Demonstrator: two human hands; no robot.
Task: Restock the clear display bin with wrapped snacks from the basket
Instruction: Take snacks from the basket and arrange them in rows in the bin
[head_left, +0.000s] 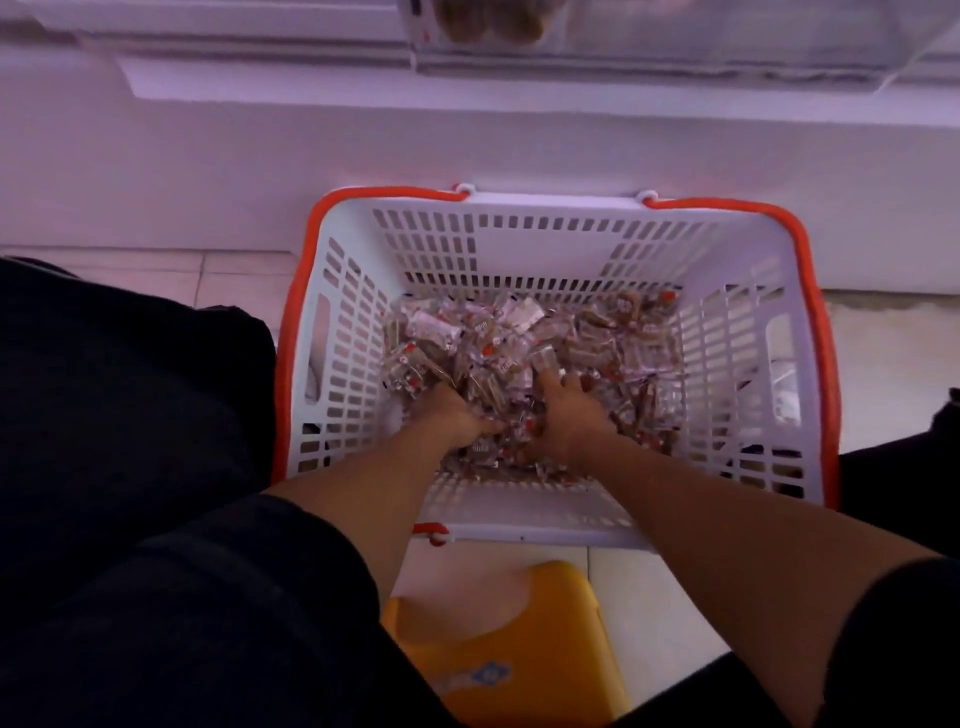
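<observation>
Hands: left hand and right hand dig, fingers curled, into wrapped snacks, scooping from basket below display bin.

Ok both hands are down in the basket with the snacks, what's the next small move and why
Probably close both hands around a bunch and lift it. The left hand and right hand are dug into the pile of wrapped snacks in the white basket, facing each other as if scooping, but nothing is raised yet. The clear display bin sits above at the top edge, so the load must go up there.
</observation>
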